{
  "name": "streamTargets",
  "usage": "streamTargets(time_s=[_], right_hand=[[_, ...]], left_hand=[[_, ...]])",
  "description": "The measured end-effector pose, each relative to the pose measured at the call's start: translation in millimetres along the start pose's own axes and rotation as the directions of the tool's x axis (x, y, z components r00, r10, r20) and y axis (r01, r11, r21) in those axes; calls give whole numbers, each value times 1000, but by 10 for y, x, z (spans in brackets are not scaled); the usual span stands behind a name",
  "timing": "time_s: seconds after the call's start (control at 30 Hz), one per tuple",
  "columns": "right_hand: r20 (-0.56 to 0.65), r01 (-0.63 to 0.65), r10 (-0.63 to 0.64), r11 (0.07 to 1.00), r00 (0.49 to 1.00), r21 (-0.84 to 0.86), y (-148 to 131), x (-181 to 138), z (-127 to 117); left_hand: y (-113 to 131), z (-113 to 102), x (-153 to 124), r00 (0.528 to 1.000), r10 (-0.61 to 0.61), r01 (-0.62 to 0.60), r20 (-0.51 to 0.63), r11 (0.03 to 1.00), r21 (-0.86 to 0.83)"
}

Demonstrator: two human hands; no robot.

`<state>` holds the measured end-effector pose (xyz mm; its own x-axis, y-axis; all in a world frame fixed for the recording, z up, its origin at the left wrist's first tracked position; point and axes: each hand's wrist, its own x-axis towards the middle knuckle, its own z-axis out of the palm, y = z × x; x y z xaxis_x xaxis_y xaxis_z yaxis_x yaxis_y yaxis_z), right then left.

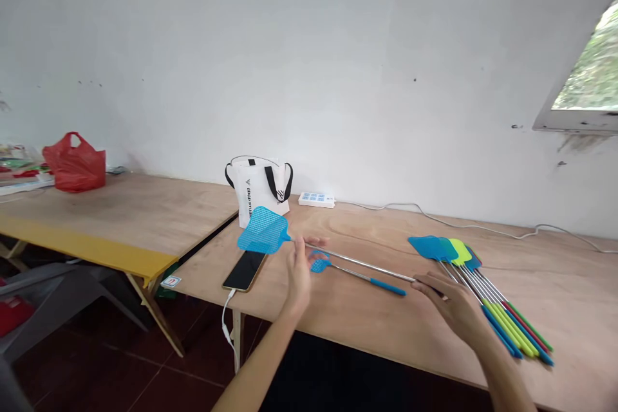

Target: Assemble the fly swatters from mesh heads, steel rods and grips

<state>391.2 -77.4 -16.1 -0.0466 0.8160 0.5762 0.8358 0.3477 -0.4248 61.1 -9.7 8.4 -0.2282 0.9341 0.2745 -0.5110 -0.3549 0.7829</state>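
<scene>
A blue fly swatter (264, 230) with an extended metal rod is held above the table between both my hands. My left hand (300, 270) is closed on the rod just beside the mesh head. At the other end, my right hand (449, 301) wraps round the handle end, which its fingers mostly hide. Beneath the rod a second, shorter blue fly swatter (387, 287) lies on the table, its head partly behind my left hand. To the right of my right hand, several fly swatters (506, 322) with blue, yellow-green, red and green handles lie side by side.
On the wooden table (357, 322), a phone (245, 270) with a white cable lies near the left edge. A white bag (261, 190) and a power strip (316, 199) stand by the wall. A red plastic bag (77, 164) sits on the neighbouring table.
</scene>
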Motion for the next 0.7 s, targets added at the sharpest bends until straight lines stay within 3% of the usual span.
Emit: streamTargets(time_s=[0.23, 0.37, 0.43, 0.7], right_hand=[[-32, 45, -46, 998, 998, -36, -398, -4, 270], [13, 107, -107, 994, 994, 27, -778, -68, 505], [-5, 117, -117, 993, 993, 36, -918, -94, 589], [-79, 123, -125, 992, 989, -29, -930, -153, 617]], left_hand=[[-163, 132, -184, 992, -55, 50, 113, 998, 45], [-325, 295, -501, 923, -185, 160, 338, 982, 100], [-377, 359, -624, 902, -195, 154, 384, 979, 135], [-351, 337, -709, 877, -198, 134, 437, 976, 173]])
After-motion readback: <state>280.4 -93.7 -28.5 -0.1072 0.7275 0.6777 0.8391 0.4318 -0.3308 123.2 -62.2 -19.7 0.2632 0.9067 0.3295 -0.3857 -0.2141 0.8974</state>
